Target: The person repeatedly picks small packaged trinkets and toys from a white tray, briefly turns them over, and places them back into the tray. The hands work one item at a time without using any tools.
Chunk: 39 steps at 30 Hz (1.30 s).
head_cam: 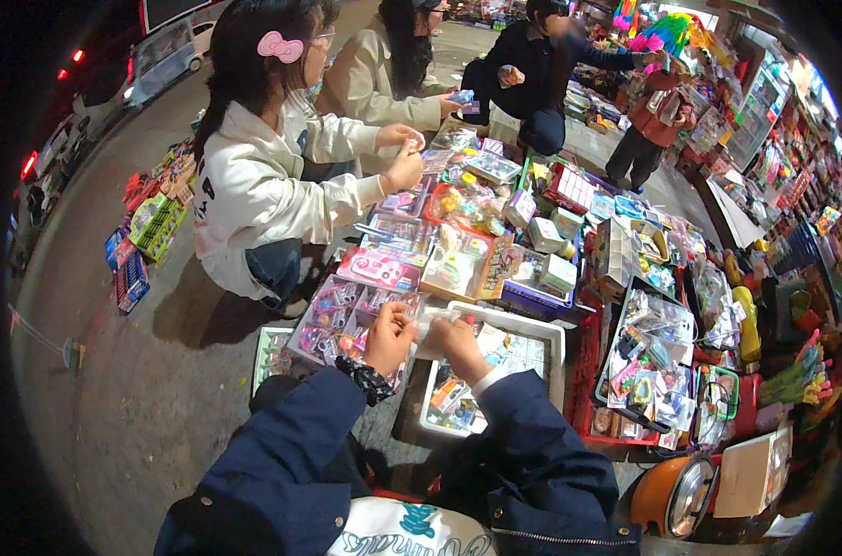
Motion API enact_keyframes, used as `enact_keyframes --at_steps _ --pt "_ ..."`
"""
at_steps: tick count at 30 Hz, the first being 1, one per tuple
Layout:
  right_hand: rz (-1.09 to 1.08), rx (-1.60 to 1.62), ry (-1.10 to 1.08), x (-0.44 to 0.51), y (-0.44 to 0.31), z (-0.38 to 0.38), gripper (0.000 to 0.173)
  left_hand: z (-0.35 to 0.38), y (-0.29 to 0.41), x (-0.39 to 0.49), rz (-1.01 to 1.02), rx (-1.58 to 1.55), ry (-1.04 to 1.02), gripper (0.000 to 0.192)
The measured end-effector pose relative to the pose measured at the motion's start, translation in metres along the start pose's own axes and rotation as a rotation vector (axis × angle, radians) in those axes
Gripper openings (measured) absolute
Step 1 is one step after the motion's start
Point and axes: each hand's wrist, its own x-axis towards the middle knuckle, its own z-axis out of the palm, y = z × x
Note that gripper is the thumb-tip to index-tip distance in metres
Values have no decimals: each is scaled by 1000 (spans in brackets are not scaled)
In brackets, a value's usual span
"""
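A small translucent packet (430,325), seemingly plastic, is pinched between my two hands, and its contents are too blurred to tell. My left hand (390,339) grips it from the left, with a dark patterned band around the wrist. From the other side, my right hand (461,349) holds it with fingers bent down. Beneath the right hand lies a white plastic tray (558,361) with small packaged items in it. Below and left of my left hand is a divided box (337,279) of colourful packaged trinkets. A pink printed toy box (379,268) sits just beyond.
Beyond are an open cardboard box (501,267) and several small cartons (558,272). At right, a grey tray (619,347) of packets rests over a red crate (586,389). An orange round appliance (660,495) stands lower right. A person in a white hoodie (254,187) squats at left; other people are behind.
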Motion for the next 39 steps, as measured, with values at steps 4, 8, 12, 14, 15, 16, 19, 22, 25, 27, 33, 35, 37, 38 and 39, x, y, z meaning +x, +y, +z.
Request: enact_keyframes --at_steps 4,8,12,14,15,16,19,22,25,27,33,35,37,38,39 --pt "-164 35 -1 9 11 -6 26 -9 -14 10 -43 227 15 31" --pt "-115 8 -55 11 16 -7 26 -6 -33 13 -277 -61 -278 35" --pt "-170 -66 -76 8 14 -13 23 0 -35 8 -218 -112 -262 34" --pt "-191 -194 -54 9 14 -16 28 -4 -33 8 -220 7 -229 31" --pt "-123 -127 13 10 15 -17 31 -9 -32 9 -241 122 -210 30" --pt "-44 -73 88 13 15 -15 31 -12 -32 10 -239 208 -181 29" --pt "-153 -142 276 17 17 -8 30 -17 -40 13 -241 273 -153 27" --pt "-401 -365 299 12 11 -4 28 -12 -51 14 -202 74 -66 27" --pt "-661 -637 211 2 1 0 21 -13 -52 14 -233 82 -97 24" --pt "-842 -691 116 -4 -5 6 20 -14 -46 11 -321 -74 -171 19" --pt "-823 -767 68 -6 -3 22 32 -16 -22 6 -538 -1074 -436 30" --pt "-670 -759 10 -7 -1 21 31 -16 -15 5 -649 -1049 -372 49" --pt "-691 -879 48 -7 -2 19 31 -15 -9 2 -622 -1129 -459 57" --pt "-684 -947 70 -7 -4 19 31 -15 -5 1 -548 -1119 -563 62" --pt "-674 -969 89 -6 -6 18 32 -15 -1 -1 -580 -1167 -532 63"
